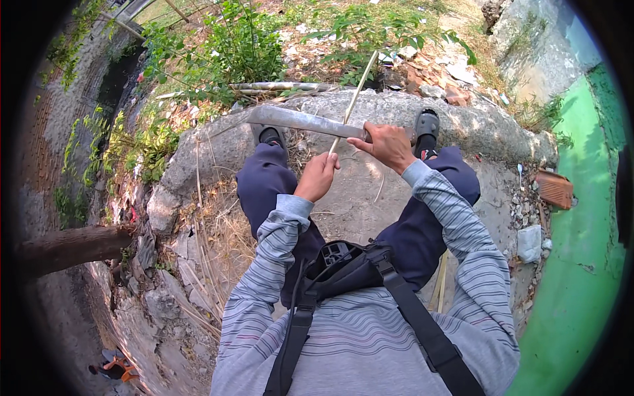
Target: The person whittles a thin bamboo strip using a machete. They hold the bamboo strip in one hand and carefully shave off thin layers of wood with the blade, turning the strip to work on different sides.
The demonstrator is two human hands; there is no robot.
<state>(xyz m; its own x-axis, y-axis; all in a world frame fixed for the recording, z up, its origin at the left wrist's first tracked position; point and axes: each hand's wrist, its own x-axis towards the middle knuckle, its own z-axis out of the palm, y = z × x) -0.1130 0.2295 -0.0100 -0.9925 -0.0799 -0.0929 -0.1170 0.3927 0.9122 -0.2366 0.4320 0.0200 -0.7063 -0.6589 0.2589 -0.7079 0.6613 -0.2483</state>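
Note:
My left hand [319,177] is closed around the lower end of a thin, pale bamboo strip [360,88], which slants up and away to the right. My right hand [388,147] grips the handle of a machete [294,119]. Its broad, grey blade points left and crosses the strip just above my left fingers, seemingly touching it. Both hands are between my spread knees, in front of my sandalled feet.
A rough concrete ledge [489,129] curves under my feet. Green plants [247,49] and litter lie beyond it. At right are an orange-brown brick [554,189] and a green wall [574,264]. A tree trunk [76,249] juts in at left. More pale strips [439,287] lie beside my right leg.

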